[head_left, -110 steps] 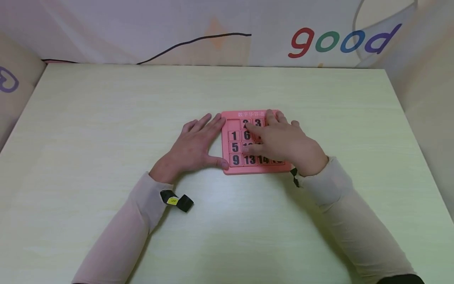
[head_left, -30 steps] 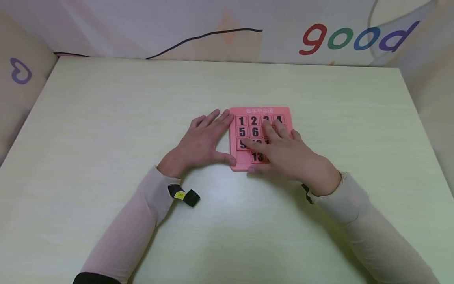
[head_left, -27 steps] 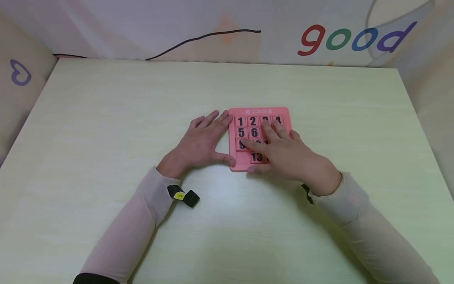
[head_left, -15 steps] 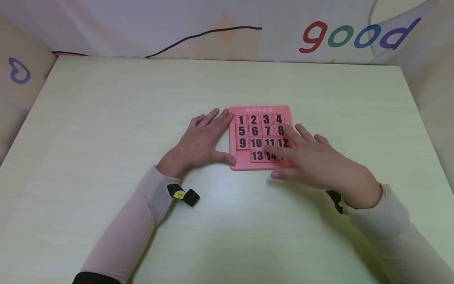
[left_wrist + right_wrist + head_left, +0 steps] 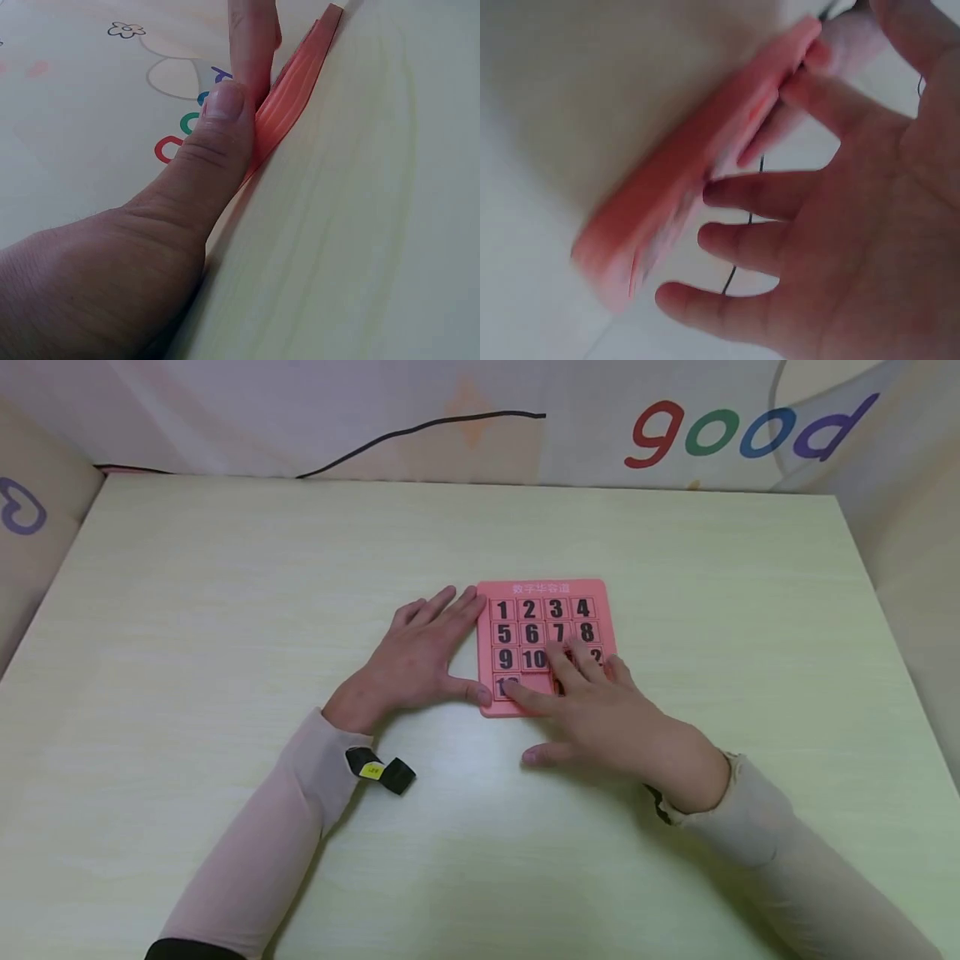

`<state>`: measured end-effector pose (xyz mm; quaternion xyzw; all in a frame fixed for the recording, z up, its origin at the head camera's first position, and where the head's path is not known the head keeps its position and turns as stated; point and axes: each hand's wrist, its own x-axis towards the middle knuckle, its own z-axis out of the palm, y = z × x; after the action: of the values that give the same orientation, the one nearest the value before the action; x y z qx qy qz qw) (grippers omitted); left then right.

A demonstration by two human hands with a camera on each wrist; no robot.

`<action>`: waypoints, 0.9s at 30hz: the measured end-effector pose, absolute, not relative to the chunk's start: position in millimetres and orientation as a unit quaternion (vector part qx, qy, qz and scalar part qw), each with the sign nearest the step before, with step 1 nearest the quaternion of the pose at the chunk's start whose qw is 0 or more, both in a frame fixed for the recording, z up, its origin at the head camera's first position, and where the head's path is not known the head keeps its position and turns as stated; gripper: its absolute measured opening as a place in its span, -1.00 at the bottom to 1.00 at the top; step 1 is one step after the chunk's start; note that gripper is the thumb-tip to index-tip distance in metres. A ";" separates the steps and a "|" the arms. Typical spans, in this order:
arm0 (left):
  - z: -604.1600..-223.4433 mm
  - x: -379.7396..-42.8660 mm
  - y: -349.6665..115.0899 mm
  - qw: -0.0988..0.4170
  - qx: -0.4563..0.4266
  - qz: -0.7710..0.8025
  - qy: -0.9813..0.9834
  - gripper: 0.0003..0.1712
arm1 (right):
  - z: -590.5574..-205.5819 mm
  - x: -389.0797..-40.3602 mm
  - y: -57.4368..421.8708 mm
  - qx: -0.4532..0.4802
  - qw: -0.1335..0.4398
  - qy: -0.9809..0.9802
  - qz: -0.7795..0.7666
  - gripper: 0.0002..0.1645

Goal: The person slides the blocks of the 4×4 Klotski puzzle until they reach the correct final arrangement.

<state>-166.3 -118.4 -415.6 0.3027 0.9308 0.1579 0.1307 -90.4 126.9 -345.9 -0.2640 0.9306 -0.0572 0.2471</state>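
A pink sliding number puzzle point(image 5: 485, 647) lies flat on the table, its tiles 1 to 10 readable in rows. Along its left edge rests my left hand point(image 5: 408, 668), fingers and thumb spread; the left wrist view has the thumb point(image 5: 225, 112) against the puzzle's side. My right hand point(image 5: 615, 722) spreads over the lower right part, its index fingertip on the 13 tile point(image 5: 499, 685) in the bottom left corner. Right of that tile is a vacant slot point(image 5: 535, 683). The right hand covers the lower right tiles. In the right wrist view the fingers point(image 5: 757, 191) reach out nearly straight.
The pale table point(image 5: 262, 568) extends around the puzzle. A printed curtain point(image 5: 585, 443) with the word "good" hangs behind its far edge. Each wrist wears a black strap; the left one carries a small black block point(image 5: 397, 775).
Tiles 1, 5 and 9 have moved up the left column, then 13 slid left into the corner. The right hand drew back to the right and came in again; the left hand stayed by the edge.
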 end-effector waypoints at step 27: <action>-418.0 -167.8 -117.1 0.133 0.300 0.163 0.930 0.40 | -347.4 -82.7 161.7 -0.215 0.240 0.945 -0.061 0.08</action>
<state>-167.8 -117.1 -418.0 0.3002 0.9304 0.1630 0.1331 -82.7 161.7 -347.4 -0.2148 0.9448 -0.0607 0.2399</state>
